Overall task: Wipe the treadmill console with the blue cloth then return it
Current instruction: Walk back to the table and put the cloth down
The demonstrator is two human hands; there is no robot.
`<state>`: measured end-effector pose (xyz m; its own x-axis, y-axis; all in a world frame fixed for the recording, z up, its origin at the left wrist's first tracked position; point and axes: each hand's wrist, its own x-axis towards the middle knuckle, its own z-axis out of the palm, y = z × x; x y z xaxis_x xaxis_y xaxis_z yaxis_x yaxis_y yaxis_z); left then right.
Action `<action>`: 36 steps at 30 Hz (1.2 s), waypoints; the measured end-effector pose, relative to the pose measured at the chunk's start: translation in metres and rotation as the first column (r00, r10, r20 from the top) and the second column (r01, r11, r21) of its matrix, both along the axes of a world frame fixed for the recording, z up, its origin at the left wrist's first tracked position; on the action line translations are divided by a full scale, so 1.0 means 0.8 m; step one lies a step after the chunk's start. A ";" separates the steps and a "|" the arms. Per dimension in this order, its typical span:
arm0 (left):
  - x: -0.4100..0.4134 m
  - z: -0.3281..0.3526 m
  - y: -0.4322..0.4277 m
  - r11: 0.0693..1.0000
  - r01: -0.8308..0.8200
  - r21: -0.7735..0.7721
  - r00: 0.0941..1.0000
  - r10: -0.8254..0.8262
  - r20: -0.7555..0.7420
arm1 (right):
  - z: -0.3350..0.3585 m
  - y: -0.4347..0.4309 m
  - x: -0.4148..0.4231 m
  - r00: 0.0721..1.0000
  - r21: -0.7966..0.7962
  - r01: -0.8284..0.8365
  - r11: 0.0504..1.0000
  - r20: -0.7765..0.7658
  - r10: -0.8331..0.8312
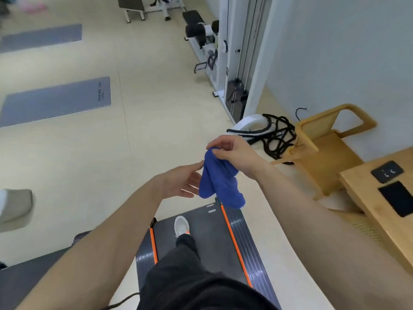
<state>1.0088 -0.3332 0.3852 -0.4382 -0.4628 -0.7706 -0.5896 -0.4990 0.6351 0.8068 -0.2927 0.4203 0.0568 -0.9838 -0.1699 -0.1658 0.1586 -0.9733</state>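
The blue cloth hangs in folds in mid-air above the front end of the treadmill deck, a flat black belt with orange side stripes. My right hand pinches the cloth's top edge between thumb and fingers. Just to the cloth's left, my left hand is spread palm-up with its fingertips at the fabric, gripping nothing. One foot in a white shoe stands on the belt. I see no raised console in this view.
A wooden table with a black device stands at the right, a wooden chair behind it. Black ropes lie by a white cable machine. Grey mats lie on the floor at the left.
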 end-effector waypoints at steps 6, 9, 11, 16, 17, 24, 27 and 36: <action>0.003 -0.007 -0.167 0.978 -0.184 0.099 0.955 0.202 -0.218 | -0.015 -0.155 0.006 0.996 0.050 0.066 0.997 0.055 -0.069; -0.002 -0.010 -0.254 0.987 -0.134 -0.089 0.984 0.122 -0.134 | -0.027 -0.227 0.003 0.998 0.104 0.058 0.993 0.026 -0.061; -0.011 -0.015 -0.310 0.956 -0.130 -0.262 0.989 0.106 -0.105 | -0.037 -0.268 -0.003 1.000 0.173 0.026 0.985 -0.018 -0.023; -0.049 -0.026 -0.427 0.763 0.036 -0.645 0.986 -0.131 -0.099 | -0.085 -0.374 -0.028 0.971 0.232 0.238 0.943 -0.063 -0.230; -0.060 -0.030 -0.448 0.712 0.082 -0.697 0.974 -0.206 -0.095 | -0.095 -0.400 -0.036 0.960 0.188 0.280 0.941 -0.055 -0.275; -0.151 -0.136 -0.632 0.524 0.192 -0.830 0.910 -0.411 -0.049 | -0.205 -0.585 -0.103 0.992 0.040 0.127 0.991 -0.025 -0.126; -0.207 -0.179 -0.713 0.495 0.247 -0.833 0.872 -0.488 -0.032 | -0.257 -0.651 -0.155 0.993 0.033 0.117 0.993 0.009 -0.117; -0.371 -0.205 -0.843 0.346 0.491 -0.800 0.705 -0.697 0.131 | -0.283 -0.729 -0.310 0.825 -0.001 0.344 0.939 -0.476 -0.303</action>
<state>0.7123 -1.0073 0.2212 -0.9304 -0.3391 -0.1388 -0.3358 0.6373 0.6936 0.5585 -0.8761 0.1937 -0.3677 -0.9133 -0.1753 -0.5179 0.3576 -0.7771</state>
